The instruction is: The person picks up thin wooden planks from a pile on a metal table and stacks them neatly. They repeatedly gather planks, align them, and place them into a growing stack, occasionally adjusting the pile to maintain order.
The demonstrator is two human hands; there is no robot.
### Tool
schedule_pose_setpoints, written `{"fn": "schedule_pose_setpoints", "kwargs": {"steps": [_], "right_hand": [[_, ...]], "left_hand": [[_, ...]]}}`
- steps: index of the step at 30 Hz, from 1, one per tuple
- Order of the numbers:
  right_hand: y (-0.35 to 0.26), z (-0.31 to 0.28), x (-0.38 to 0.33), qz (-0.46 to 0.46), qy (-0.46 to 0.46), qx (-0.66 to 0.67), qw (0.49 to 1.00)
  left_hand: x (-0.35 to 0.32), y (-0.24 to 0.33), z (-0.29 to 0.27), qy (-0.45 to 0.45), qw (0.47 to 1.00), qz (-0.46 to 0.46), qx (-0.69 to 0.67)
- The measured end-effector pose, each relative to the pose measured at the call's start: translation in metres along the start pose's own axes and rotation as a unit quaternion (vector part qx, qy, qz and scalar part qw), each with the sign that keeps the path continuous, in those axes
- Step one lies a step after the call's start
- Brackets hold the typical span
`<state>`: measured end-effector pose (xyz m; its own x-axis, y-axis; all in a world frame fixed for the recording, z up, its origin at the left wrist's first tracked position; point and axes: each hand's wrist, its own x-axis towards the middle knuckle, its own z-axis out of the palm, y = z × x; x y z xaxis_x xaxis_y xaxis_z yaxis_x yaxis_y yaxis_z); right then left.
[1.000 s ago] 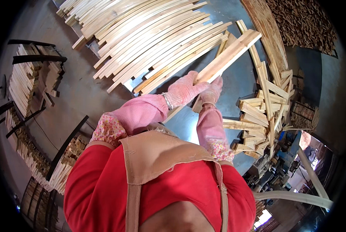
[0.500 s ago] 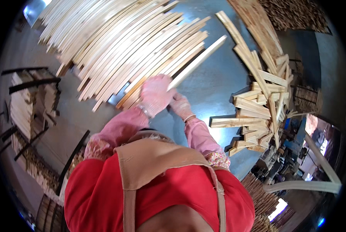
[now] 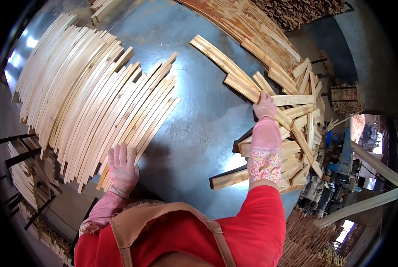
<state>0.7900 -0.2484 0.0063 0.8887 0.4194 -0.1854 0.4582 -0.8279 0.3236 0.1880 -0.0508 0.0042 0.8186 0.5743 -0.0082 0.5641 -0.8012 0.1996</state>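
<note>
My left hand rests on the near ends of the long row of pale wooden slats, in a pink work glove, its fingers stretched out and a little apart. The slats lie side by side on edge or flat on the metal table, their ends uneven. Over at the right, my right hand reaches to the loose pile, its fingers closed round a wooden strip. Another long strip lies farther off, in line with it. The right fingertips are partly hidden by the wood.
Shorter wooden pieces lie crisscrossed at the right edge. One piece juts toward the middle. A long wooden board runs along the far right. More slats lie at the far left, and a rack with stacked wood stands left below.
My hands have parted: the left has moved left onto the slats, the right over to the pile. The slat that lay apart at an angle now lies beside the row. The view has shifted.
</note>
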Motion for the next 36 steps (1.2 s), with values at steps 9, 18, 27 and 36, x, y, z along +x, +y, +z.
{"fn": "schedule_pose_setpoints", "kwargs": {"steps": [9, 18, 27, 36], "right_hand": [[-0.111, -0.038, 0.059, -0.11, 0.065, 0.13, 0.983], [-0.121, -0.029, -0.094, -0.029, -0.293, 0.733, 0.614], [-0.19, 0.015, -0.292, 0.004, -0.34, 0.885, 0.317], [-0.252, -0.087, -0.372, -0.248, -0.444, 0.773, 0.379]], "left_hand": [[0.0, -0.002, 0.003, -0.024, 0.999, 0.004, 0.025], [-0.004, 0.001, -0.005, -0.018, 1.0, -0.007, -0.021], [-0.008, -0.011, 0.0, 0.015, 0.996, 0.01, -0.083], [0.101, -0.054, -0.142, 0.216, 0.841, 0.495, -0.041]]}}
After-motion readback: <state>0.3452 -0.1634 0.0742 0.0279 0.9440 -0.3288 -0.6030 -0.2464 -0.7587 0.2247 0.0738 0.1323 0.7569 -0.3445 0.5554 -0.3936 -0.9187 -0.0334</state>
